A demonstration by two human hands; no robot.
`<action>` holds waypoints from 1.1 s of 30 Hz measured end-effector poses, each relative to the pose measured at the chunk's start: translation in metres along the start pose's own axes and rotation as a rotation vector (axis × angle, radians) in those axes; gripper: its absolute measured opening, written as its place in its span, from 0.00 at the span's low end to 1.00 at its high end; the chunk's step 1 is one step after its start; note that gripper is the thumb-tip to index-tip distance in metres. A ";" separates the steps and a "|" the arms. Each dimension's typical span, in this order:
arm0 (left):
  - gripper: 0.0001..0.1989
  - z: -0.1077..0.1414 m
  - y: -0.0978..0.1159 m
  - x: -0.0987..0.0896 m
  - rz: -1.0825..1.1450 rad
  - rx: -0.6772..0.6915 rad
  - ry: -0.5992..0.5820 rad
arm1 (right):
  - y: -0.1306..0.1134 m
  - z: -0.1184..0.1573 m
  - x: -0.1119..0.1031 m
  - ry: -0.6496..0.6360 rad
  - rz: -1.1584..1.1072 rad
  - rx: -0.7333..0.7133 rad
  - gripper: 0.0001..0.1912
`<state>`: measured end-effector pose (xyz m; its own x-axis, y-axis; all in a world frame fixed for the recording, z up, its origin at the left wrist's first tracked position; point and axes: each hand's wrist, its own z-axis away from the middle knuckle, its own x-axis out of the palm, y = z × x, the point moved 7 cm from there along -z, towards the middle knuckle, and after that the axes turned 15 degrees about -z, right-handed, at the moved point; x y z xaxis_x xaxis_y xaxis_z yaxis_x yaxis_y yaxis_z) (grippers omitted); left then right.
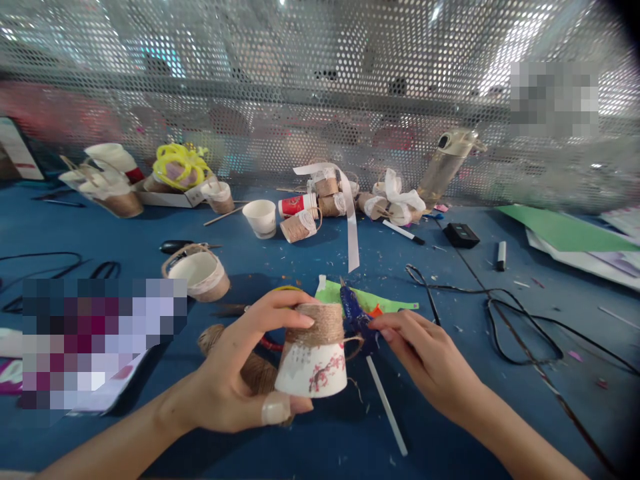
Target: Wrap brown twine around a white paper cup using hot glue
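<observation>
A white paper cup with pink blossom print is upside down in my left hand, fingers over its base and thumb under its rim. Brown twine is wound round the upper part, and a loose loop of it stands out at the right. My right hand is closed in a pinch beside the blue glue gun; what the fingertips hold is hidden. Behind my left hand lies a ball of twine, partly covered. A white glue stick rests on the table below the right hand.
A twine-wrapped cup with a handle stands at left. Light green paper lies under the glue gun. Further back are several small wrapped cups, a white ribbon and a clear bottle. A black cable runs across the right.
</observation>
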<state>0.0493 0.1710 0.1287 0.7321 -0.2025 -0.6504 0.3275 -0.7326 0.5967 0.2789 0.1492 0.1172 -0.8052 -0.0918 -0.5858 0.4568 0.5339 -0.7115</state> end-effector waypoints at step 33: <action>0.37 0.002 0.015 0.002 0.074 0.165 -0.031 | -0.027 0.011 0.026 -0.281 -0.395 -0.001 0.39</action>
<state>0.0546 0.1583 0.1356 0.7312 -0.2777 -0.6231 0.1694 -0.8109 0.5602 0.2499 0.1235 0.1171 -0.7835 -0.5114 -0.3529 0.1360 0.4131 -0.9005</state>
